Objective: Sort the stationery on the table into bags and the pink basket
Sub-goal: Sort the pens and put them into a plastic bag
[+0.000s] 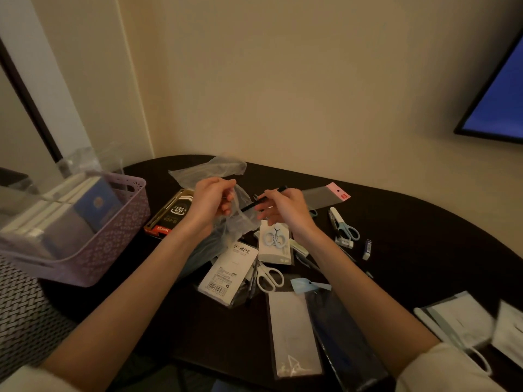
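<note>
My left hand [210, 200] pinches the mouth of a thin clear plastic bag [226, 230], which hangs crumpled and see-through above the dark desk [410, 222]. My right hand [283, 209] grips a slim black pen [264, 200], its shaft slanting down-left with the tip at the bag's opening; I cannot tell whether the tip is inside. The pink basket [113, 244], lattice-walled, stands at the left desk edge with booklets upright inside. Beneath my hands I see a white packet with a barcode [226, 274], white-handled scissors [268, 277] and blue-handled scissors [343, 224].
</note>
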Available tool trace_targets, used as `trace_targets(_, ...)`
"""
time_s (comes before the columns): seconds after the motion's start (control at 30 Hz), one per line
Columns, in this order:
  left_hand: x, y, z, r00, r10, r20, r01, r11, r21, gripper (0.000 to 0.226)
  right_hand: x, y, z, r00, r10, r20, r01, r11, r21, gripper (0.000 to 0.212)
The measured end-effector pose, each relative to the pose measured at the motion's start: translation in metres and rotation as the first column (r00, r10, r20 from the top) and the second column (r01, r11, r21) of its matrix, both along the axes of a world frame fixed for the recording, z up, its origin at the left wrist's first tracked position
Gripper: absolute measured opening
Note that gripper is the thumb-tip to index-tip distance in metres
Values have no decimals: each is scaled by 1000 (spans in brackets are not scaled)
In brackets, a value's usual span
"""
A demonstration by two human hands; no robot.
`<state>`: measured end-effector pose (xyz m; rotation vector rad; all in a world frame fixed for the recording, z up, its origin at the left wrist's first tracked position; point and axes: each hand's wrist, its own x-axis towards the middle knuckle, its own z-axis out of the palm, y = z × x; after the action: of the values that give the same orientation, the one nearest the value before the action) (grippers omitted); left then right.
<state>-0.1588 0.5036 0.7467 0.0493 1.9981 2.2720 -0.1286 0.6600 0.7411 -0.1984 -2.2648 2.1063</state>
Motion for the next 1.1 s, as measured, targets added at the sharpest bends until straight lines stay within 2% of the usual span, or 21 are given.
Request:
trace_targets(0.1,4,1,2,1000,-7,-10,7,1000,4,19,4,-3,-3,997,75,30,-75,997,2,23)
trace_targets(0.2,9,2,0,1000,1,-12,-1,1000,16,18,7,-7,-11,998,39,-46,-37,998,41,15)
trace_targets(0.4,20,4,-6,1000,10,-5,-10,1000,7,17,9,-11,-30,983,53,-176,-4,964,267,14)
trace_targets(0.63,27,11,-14,999,-32,-6,31,999,-22,19,17,0,-39,959,275,-73,-199,832,518,35)
trace_targets(0.7,30,15,-16,999,-34,15,35,999,-30,19,26,11,-39,959,281,-42,-232,858,458,32)
trace_targets(0.77,33,20,-17,999,-36,23,37,999,-26,21,32,30,-42,980,192,-52,-160,915,372,28)
trace_targets(0.83,36,24,-18,999,-52,15,52,998,-29,22,37,55,-49,997,35,-74,-4,924,382,22)
trace_targets(0.87,38,25,-19,998,-58,16,58,998,-33,22,39,70,-56,996,-48,-69,74,889,452,21)
trace_targets(0.93,42,28,-21,998,-66,23,67,997,-39,22,45,105,-72,980,-198,-11,157,746,647,21)
trace_targets(1.0,45,31,-25,997,-68,24,69,996,-50,22,56,135,-88,949,-307,77,138,621,772,25)
trace_targets(1.1,50,37,-29,997,-66,42,69,995,-69,21,76,151,-98,930,-341,139,75,546,834,34)
